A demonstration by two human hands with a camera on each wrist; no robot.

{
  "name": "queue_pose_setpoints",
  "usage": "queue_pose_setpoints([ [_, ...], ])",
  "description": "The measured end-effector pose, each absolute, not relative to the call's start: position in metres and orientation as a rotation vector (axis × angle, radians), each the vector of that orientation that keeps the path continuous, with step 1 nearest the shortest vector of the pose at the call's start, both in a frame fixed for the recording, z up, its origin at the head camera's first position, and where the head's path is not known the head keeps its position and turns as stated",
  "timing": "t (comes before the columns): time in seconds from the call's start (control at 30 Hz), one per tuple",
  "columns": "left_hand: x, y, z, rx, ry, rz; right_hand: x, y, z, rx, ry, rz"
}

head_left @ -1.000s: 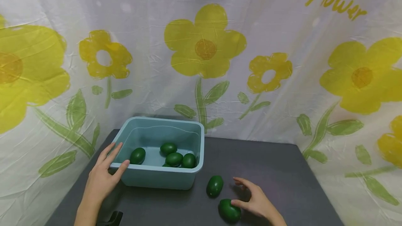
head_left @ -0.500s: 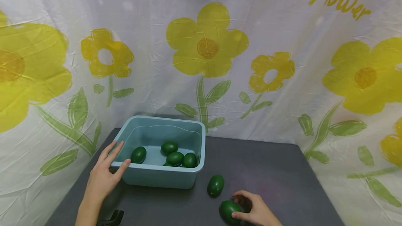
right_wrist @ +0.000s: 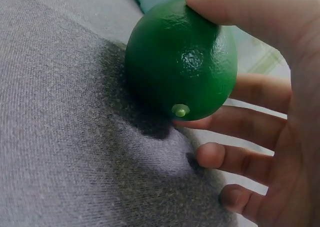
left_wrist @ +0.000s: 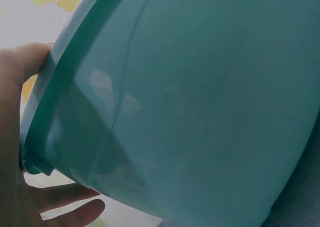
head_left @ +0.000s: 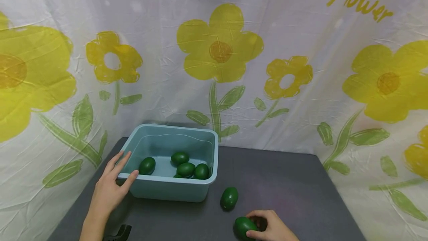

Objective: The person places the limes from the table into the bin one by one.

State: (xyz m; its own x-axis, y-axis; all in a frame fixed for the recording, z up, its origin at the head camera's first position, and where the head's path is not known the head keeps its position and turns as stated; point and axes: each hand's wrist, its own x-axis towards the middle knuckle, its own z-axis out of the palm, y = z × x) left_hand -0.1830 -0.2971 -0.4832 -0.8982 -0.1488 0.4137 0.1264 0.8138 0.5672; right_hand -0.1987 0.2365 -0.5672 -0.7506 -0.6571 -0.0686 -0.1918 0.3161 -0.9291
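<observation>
In the head view my right hand (head_left: 272,227) holds a glossy, dark green, egg-shaped fruit (head_left: 244,227) on the dark table. The right wrist view shows the thumb over this fruit (right_wrist: 177,62), which has a pale stem nub, and fingers behind it; the lower fingers touch nothing visible. A second green fruit (head_left: 229,198) lies just beyond. My left hand (head_left: 108,189) rests at the near left corner of a light blue plastic bin (head_left: 167,190), fingers spread and fairly straight. In the left wrist view its thumb (left_wrist: 32,59) reaches over the rim. Several similar fruits (head_left: 185,169) lie inside the bin.
A dark grey cloth (head_left: 284,181) covers the table. Behind it and at both sides hangs a white curtain (head_left: 244,122) printed with yellow flowers. A black strap-like item (head_left: 122,233) shows by the left forearm at the bottom edge.
My right hand has lowered toward the nearer fruit, and its fingers and thumb have closed round it. The left hand and the bin have stayed in place.
</observation>
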Motion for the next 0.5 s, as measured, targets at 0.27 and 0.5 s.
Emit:
queue_pose_setpoints([
  [0.27,-0.1835,-0.2973,-0.4839,0.008,-2.543,-0.841,-0.1991,0.2384,-0.5703,-0.755,2.286,-1.426],
  [0.5,-0.1827,-0.2972,-0.4843,0.010,-2.543,-0.841,-0.2033,0.2342,-0.5616,-0.601,2.569,-1.439],
])
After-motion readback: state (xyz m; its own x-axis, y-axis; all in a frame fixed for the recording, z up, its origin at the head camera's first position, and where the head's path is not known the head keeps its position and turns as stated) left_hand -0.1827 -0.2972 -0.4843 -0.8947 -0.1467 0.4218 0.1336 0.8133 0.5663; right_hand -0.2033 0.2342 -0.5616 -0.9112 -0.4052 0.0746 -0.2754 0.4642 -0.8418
